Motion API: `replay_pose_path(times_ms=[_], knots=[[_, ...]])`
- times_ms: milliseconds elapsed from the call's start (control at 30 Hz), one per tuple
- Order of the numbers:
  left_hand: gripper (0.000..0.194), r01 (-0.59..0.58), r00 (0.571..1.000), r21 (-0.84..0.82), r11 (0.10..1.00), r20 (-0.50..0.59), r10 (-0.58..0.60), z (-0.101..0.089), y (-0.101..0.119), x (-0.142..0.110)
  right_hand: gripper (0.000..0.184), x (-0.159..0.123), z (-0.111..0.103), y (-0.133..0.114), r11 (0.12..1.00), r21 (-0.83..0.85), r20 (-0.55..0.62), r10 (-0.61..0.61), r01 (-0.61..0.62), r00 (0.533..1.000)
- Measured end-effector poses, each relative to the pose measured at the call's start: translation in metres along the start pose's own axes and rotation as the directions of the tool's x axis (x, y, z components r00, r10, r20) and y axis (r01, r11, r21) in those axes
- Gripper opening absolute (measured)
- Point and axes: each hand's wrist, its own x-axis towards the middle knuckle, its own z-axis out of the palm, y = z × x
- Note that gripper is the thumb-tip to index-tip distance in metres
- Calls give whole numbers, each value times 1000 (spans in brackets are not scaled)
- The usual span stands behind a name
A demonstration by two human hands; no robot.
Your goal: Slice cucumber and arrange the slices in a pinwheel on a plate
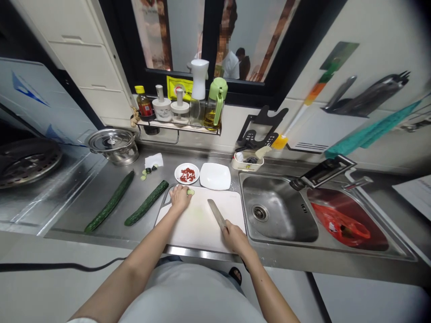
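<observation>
At the upper left of the white cutting board [215, 233], my left hand [180, 198] has its fingers curled around a piece of cucumber [191, 192]. Only the pale cut face of that piece shows beside the fingertips. My right hand [235, 240] grips the handle of a kitchen knife [217, 213], whose blade points up and left over the board, apart from the cucumber piece. Two whole cucumbers, a nearer one [147, 203] and a longer one [111, 202], lie on the counter left of the board.
Behind the board stand a plate of red bits [178, 175] and a white square plate [215, 176]. Cucumber ends [144, 177] lie by a white paper [154, 160]. A lidded pot [114, 146] is back left; a double sink [279, 206] is right. Bottles line a shelf [178, 123].
</observation>
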Motion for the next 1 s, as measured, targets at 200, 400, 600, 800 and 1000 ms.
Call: replay_pose_path(times_ms=[200,400,600,800,1000], knots=[[23,-28,999,-26,999,14,29,0,-4,5,26,0,1,2,1000,24,-17,-6,6,1000],[22,-70,998,-103,992,-2,70,3,-5,7,24,1,-1,2,1000,29,-1,-2,2,1000],[24,-65,987,-360,931,116,114,0,-12,4,26,2,-1,3,999,33,-7,-10,11,1000],[24,-201,869,-420,885,342,359,-6,-17,3,26,2,3,2,1000,-7,-26,-15,15,1000],[22,-343,874,-188,920,296,386,-8,-1,-8,26,0,5,1,999,-41,-34,-22,20,999]])
